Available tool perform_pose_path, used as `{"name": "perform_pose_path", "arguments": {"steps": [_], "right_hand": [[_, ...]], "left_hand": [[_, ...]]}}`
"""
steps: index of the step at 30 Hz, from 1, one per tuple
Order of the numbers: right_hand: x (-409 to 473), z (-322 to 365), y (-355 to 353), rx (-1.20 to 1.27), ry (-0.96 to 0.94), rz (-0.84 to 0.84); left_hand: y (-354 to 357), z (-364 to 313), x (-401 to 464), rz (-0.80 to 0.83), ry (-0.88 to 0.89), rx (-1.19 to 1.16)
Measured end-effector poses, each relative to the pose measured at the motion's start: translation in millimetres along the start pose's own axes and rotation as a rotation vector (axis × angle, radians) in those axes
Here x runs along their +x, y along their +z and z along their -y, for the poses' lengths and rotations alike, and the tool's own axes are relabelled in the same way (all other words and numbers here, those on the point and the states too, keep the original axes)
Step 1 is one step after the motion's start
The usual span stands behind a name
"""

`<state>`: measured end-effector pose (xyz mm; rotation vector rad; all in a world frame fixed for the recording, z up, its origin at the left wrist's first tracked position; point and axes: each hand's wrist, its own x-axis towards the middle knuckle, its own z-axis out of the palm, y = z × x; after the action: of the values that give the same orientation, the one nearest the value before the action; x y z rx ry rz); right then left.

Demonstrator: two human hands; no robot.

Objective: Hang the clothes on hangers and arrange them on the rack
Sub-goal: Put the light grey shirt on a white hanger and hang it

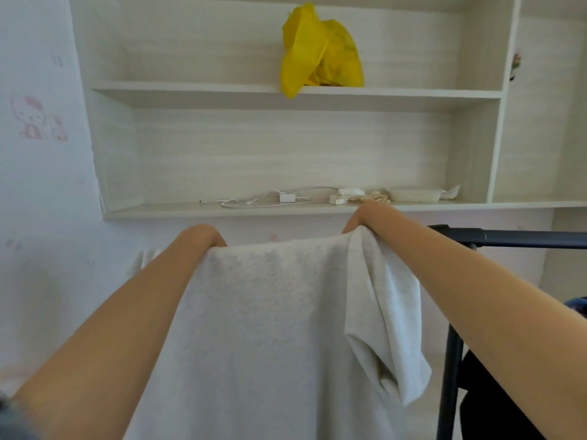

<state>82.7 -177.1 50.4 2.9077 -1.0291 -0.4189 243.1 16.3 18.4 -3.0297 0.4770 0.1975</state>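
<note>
A light grey short-sleeved shirt (270, 328) hangs spread out in front of me, held up by its top edge. My left hand (203, 235) grips the shirt's upper left corner, fingers curled behind the cloth and hidden. My right hand (365, 217) grips the upper right corner, where a sleeve (381, 328) droops down. A dark metal clothes rack (508, 238) stands to the right, its top bar behind my right forearm and its upright post lower right. No hanger is visible.
White wall shelves (286, 90) fill the background, with a yellow plastic bag (320, 49) on the upper shelf and chargers, cables and a dish (413, 194) on the lower one. Dark clothing (482, 401) hangs by the rack's post at lower right.
</note>
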Motion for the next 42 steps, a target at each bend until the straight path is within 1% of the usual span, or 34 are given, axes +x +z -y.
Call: {"name": "perform_pose_path", "arguments": {"steps": [2, 4, 6, 7, 9, 10, 12, 15, 18, 20, 22, 26, 31, 37, 40, 42], "right_hand": [[4.3, -0.1, 1.3, 0.028, -0.050, 0.026], [7.6, -2.0, 2.3, 0.062, -0.099, 0.009], [8.8, -5.3, 3.8, 0.110, -0.132, -0.059], [8.3, -8.2, 4.1, 0.151, -0.155, -0.119], [7.0, -12.3, 3.0, 0.280, -0.187, -0.307], [5.5, -15.4, 2.2, 0.329, -0.202, -0.417], [3.8, -22.2, -0.1, 0.441, -0.229, -0.569], [-6.1, -30.8, -4.0, 0.614, -0.293, -0.685], [-18.2, -38.6, -6.6, 0.594, -0.330, -0.762], [-29.5, -45.7, -5.6, 0.592, -0.347, -0.794], [-43.9, -52.7, -2.1, 0.599, -0.365, -0.810], [-77.4, -65.2, 9.3, 0.580, -0.415, -0.785], [-132.4, -86.1, 27.7, 0.556, -0.488, -0.776], [-190.7, -129.4, 88.1, 0.586, -0.507, -0.685], [-210.7, -148.0, 130.9, 0.619, -0.487, -0.585], [-226.2, -160.9, 156.0, 0.692, -0.493, -0.518]], "left_hand": [[1.4, 0.8, 5.4, 0.026, 0.015, -0.047], [2.2, 3.9, 9.6, 0.055, 0.028, -0.061], [2.9, 6.8, 15.6, 0.065, 0.105, -0.047], [2.5, 6.6, 19.5, 0.033, 0.167, -0.043], [-0.2, 4.0, 20.8, -0.139, 0.267, -0.098], [-2.5, 2.0, 18.9, -0.258, 0.306, -0.139], [-9.6, -1.1, 11.0, -0.481, 0.352, -0.222], [-22.1, -3.1, 0.0, -0.681, 0.357, -0.362], [-34.4, -6.8, -12.9, -0.816, 0.393, -0.430], [-39.8, -8.7, -28.4, -0.888, 0.424, -0.435], [-40.2, -7.4, -44.7, -0.918, 0.443, -0.438], [-33.2, -2.1, -84.7, -0.918, 0.494, -0.438], [-12.6, -5.0, -139.8, -0.947, 0.551, -0.459], [51.7, -47.6, -216.9, -0.902, 0.680, -0.565], [88.7, -67.6, -252.9, -0.859, 0.683, -0.539], [105.4, -82.1, -276.3, -0.832, 0.688, -0.544]]}}
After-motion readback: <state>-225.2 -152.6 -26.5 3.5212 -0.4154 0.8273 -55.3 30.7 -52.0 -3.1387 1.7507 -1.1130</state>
